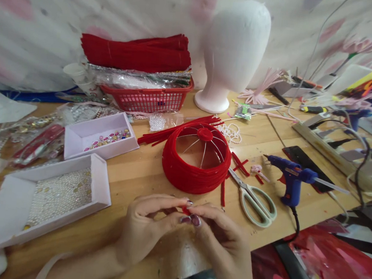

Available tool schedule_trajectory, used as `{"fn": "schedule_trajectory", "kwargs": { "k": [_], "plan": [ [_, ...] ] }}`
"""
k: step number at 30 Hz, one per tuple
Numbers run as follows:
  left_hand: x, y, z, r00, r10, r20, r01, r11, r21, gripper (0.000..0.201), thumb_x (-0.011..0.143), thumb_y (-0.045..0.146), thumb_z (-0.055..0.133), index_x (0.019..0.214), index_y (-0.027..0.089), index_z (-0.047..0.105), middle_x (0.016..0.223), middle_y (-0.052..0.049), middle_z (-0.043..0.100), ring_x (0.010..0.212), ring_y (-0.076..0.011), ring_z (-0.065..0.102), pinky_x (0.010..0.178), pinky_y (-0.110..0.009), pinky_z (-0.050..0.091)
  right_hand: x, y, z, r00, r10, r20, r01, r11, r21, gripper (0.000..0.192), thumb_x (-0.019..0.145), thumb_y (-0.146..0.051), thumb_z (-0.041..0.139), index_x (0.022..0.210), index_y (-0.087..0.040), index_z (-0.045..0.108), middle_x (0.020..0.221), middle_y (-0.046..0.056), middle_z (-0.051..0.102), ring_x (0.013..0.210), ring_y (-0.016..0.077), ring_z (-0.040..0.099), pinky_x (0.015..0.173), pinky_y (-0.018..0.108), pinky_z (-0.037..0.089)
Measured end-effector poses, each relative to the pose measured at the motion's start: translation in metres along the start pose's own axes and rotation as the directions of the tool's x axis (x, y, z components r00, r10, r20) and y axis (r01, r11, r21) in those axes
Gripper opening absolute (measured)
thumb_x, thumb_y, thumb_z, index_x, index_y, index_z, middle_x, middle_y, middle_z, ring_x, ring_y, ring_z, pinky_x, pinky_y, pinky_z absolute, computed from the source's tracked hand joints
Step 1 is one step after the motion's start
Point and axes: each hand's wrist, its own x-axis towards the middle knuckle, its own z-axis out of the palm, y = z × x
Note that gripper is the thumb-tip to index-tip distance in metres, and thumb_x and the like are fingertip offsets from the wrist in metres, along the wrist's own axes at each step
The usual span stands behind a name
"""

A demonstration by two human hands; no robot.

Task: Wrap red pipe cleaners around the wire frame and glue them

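Red piece [185,210] pinched by the left hand [143,226] and right hand [225,237].
Small and mostly covered, it might drop if either pinch slackens.

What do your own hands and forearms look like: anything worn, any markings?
The left hand and right hand are ungloved, with glossy, purplish thumbnails showing pale edges. A narrow pale band crosses the left forearm; cuff or bracelet, I can't tell.
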Motion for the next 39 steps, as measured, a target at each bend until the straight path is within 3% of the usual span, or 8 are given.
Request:
{"fn": "schedule_trajectory", "kwargs": {
  "k": [6, 11, 17, 20, 24, 28, 34, 39],
  "plan": [
    [0.001, -0.002, -0.001, 0.999, 0.033, -0.003, -0.033, 0.999, -0.006, 0.026, 0.076, 0.007, 0.081, 0.088, 0.030, 0.082, 0.082, 0.004, 0.082, 0.068, -0.0103, 0.077, 0.067, -0.011, 0.061, 0.001, -0.004, 0.003, 1.000, -0.026, -0.011, 0.025, 0.999, -0.046, 0.023, 0.094, -0.017, 0.067, 0.105, -0.033, 0.078, 0.090, 0.001, 0.080, 0.081, 0.0131, 0.075, 0.072, 0.017, 0.059],
    [0.004, -0.002, -0.004, 0.991, 0.118, 0.064, -0.122, 0.991, 0.062, 0.020, 0.080, 0.008, 0.079, 0.087, 0.026, 0.083, 0.085, 0.000, 0.082, 0.076, -0.0124, 0.078, 0.073, -0.014, 0.062, 0.000, -0.005, 0.004, 0.997, -0.082, -0.011, 0.080, 0.989, -0.126, 0.026, 0.092, -0.012, 0.064, 0.104, -0.032, 0.077, 0.087, -0.001, 0.077, 0.078, 0.0116, 0.072, 0.070, 0.017, 0.057],
    [0.004, -0.001, -0.005, 0.985, 0.140, 0.101, -0.148, 0.986, 0.074, 0.015, 0.085, 0.012, 0.073, 0.088, 0.024, 0.082, 0.085, -0.001, 0.082, 0.074, -0.0133, 0.078, 0.070, -0.017, 0.063, 0.003, -0.010, 0.002, 0.987, -0.157, 0.020, 0.158, 0.965, -0.211, 0.026, 0.091, -0.007, 0.062, 0.100, -0.025, 0.077, 0.083, 0.001, 0.076, 0.073, 0.0125, 0.070, 0.066, 0.020, 0.055],
    [0.003, 0.001, -0.005, 0.983, 0.151, 0.109, -0.164, 0.979, 0.124, 0.016, 0.085, 0.010, 0.072, 0.088, 0.022, 0.081, 0.084, -0.002, 0.082, 0.073, -0.0142, 0.078, 0.070, -0.019, 0.064, 0.001, -0.006, 0.001, 0.995, -0.100, 0.017, 0.102, 0.981, -0.167, 0.022, 0.093, -0.012, 0.063, 0.100, -0.026, 0.078, 0.085, 0.003, 0.076, 0.077, 0.0147, 0.071, 0.068, 0.022, 0.056],
    [0.003, 0.003, -0.004, 0.976, 0.199, 0.083, -0.212, 0.957, 0.199, 0.016, 0.083, 0.009, 0.074, 0.090, 0.022, 0.081, 0.084, -0.001, 0.082, 0.074, -0.0132, 0.078, 0.072, -0.016, 0.062, -0.006, -0.002, 0.003, 0.991, 0.119, -0.067, -0.123, 0.990, -0.063, 0.010, 0.094, -0.029, 0.067, 0.100, -0.026, 0.074, 0.088, 0.005, 0.077, 0.077, 0.0164, 0.072, 0.068, 0.024, 0.057],
    [0.004, 0.003, -0.004, 0.978, 0.187, 0.093, -0.202, 0.957, 0.208, 0.011, 0.082, 0.013, 0.078, 0.087, 0.022, 0.081, 0.082, -0.001, 0.082, 0.072, -0.0135, 0.078, 0.070, -0.015, 0.062, -0.011, -0.003, 0.004, 0.955, 0.274, -0.117, -0.269, 0.961, 0.057, 0.021, 0.091, -0.040, 0.073, 0.103, -0.025, 0.064, 0.081, 0.002, 0.075, 0.069, 0.0132, 0.069, 0.062, 0.019, 0.054],
    [0.005, 0.001, -0.006, 0.977, 0.166, 0.133, -0.185, 0.972, 0.146, 0.006, 0.086, 0.019, 0.076, 0.086, 0.022, 0.081, 0.082, -0.002, 0.082, 0.073, -0.0138, 0.078, 0.070, -0.017, 0.062, -0.012, -0.002, 0.005, 0.961, 0.255, -0.104, -0.254, 0.967, 0.021, 0.019, 0.093, -0.038, 0.071, 0.097, -0.025, 0.058, 0.086, 0.002, 0.075, 0.072, 0.0133, 0.070, 0.064, 0.020, 0.053],
    [0.004, 0.000, -0.007, 0.988, 0.083, 0.132, -0.098, 0.989, 0.107, 0.005, 0.086, 0.020, 0.076, 0.084, 0.021, 0.081, 0.081, -0.003, 0.081, 0.074, -0.0139, 0.077, 0.071, -0.019, 0.062, -0.007, 0.000, -0.001, 0.984, 0.157, -0.083, -0.162, 0.985, -0.055, 0.017, 0.093, -0.034, 0.071, 0.094, -0.023, 0.058, 0.083, 0.003, 0.075, 0.074, 0.0146, 0.074, 0.063, 0.020, 0.056]
  ]
}}
